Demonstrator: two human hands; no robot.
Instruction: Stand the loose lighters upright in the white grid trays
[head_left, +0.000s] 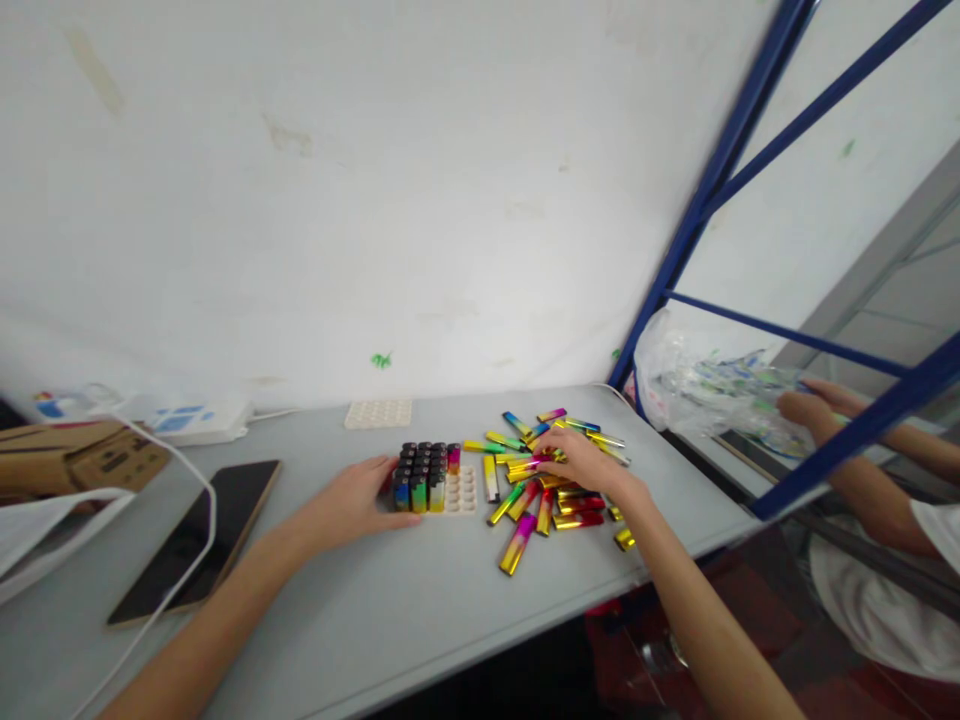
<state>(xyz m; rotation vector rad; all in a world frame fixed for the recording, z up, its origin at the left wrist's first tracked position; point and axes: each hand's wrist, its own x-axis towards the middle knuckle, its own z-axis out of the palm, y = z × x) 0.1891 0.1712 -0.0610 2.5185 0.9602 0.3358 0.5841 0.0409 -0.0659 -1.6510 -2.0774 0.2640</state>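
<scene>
A white tray of round-cornered slots [460,490] lies on the desk. Its left part is filled with upright, black-topped lighters [420,480], and bare slots show at its right end. My left hand [360,505] curves around the tray's left end, thumb along the front and fingers at the left side. To the right spreads a loose pile of shiny lighters [517,545] in gold, red, green, purple and blue. Over the pile's middle is my right hand [577,460], its thumb and fingers apart, fingertips among the lighters and touching them.
Another white slotted tray [379,414] lies near the wall. At left are a dark phone-like device [199,540], a white cable [212,510] and a cardboard box [82,460]. A blue metal frame [694,220] rises at right; beyond it, a person's hands [806,408] handle a clear plastic bag [697,385].
</scene>
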